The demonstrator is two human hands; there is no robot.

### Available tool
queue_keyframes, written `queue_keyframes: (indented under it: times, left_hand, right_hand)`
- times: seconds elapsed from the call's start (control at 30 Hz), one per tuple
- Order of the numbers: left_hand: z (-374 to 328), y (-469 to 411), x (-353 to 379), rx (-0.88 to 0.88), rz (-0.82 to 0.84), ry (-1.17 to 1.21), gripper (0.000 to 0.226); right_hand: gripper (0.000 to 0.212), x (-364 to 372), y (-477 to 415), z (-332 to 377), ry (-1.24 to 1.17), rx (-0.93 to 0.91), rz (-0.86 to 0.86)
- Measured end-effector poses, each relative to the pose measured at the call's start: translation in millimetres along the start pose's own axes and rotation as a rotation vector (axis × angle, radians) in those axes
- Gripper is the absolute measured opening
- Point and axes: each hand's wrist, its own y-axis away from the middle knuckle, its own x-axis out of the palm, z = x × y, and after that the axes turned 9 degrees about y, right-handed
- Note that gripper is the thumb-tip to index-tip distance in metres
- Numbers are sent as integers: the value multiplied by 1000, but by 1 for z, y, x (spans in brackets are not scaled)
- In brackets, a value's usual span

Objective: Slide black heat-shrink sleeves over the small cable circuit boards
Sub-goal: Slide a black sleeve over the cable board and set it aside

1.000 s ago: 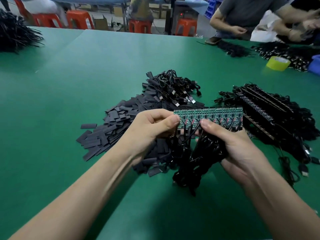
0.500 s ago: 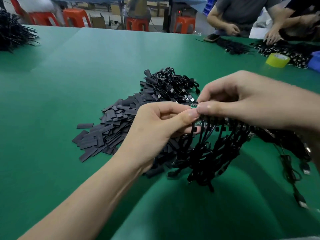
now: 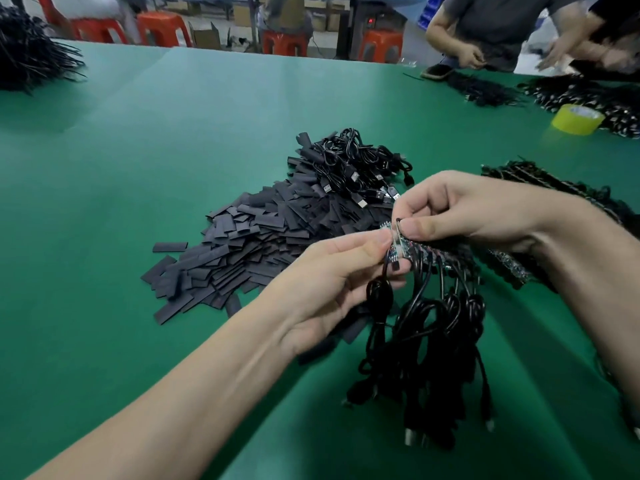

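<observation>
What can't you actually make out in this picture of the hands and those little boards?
Head view:
- Board strip: mostly covered by the left hand and right hand pinching it; whether any board is sleeved cannot be told.
- Board stack on the right: partly hidden behind the right forearm.
- Cable heap, far left: cut off by the edge.
- Far workers' hands: blurred; what they hold is unclear.
</observation>
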Motion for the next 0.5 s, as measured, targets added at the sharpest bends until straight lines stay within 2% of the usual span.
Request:
queue_keyframes:
  times: [0.13, 0.2, 0.3, 0.4, 0.47, 0.5]
  left_hand:
    - [-8, -13, -12, 28, -33, -30, 13]
    - [-15, -20, -24, 63, -96, -73, 13]
    - [-19, -27, -41, 149, -174, -89, 20]
    - [-18, -32, -46, 269, -228, -193, 25]
    - [-19, -34, -46, 380, -222, -302, 22]
    - [-21, -36, -46, 446, -215, -344, 16]
  right_hand:
    - [15, -7, 0, -26, -33, 53, -12]
    - [21, -17, 2, -31, 106, 186, 47]
    - [34, -26, 1, -33, 460, 375, 65]
    - [37, -11, -14, -27, 615, 293, -199]
    - [30, 6, -28, -22, 491, 158, -372]
    - [28, 16, -35, -21, 372, 106, -395]
